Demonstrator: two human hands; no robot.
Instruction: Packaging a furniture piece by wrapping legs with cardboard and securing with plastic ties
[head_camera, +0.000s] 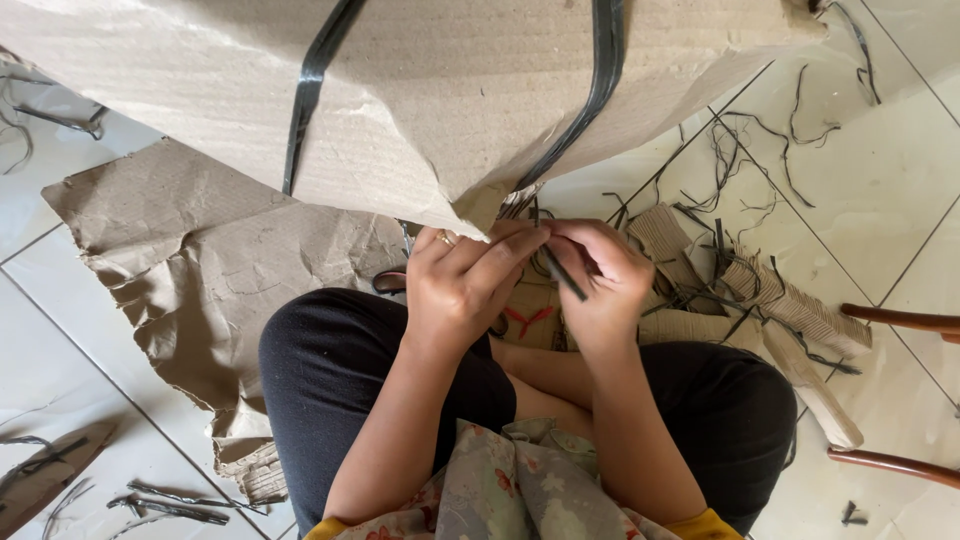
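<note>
Both hands, left hand (462, 283) and right hand (600, 285), pinch black strap (562, 272) (fingers curled).

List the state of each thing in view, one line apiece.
Large brown corrugated cardboard piece: raised, edge torn, bound by black straps.
Thin black strip: pinched between both hands.
Left hand: fingers closed on the strip.
Right hand: fingers closed on the strip.
Flat brown cardboard sheet: lying on the floor, ragged.
Black strap scraps: scattered on tiles.

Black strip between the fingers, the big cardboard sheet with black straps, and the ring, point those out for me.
Black strip (565, 273): head view, on its free middle between the hands.
Cardboard sheet (450, 90): head view, on bare board between the straps.
Ring (445, 238): head view, on the gold band on a left-hand finger.
</note>
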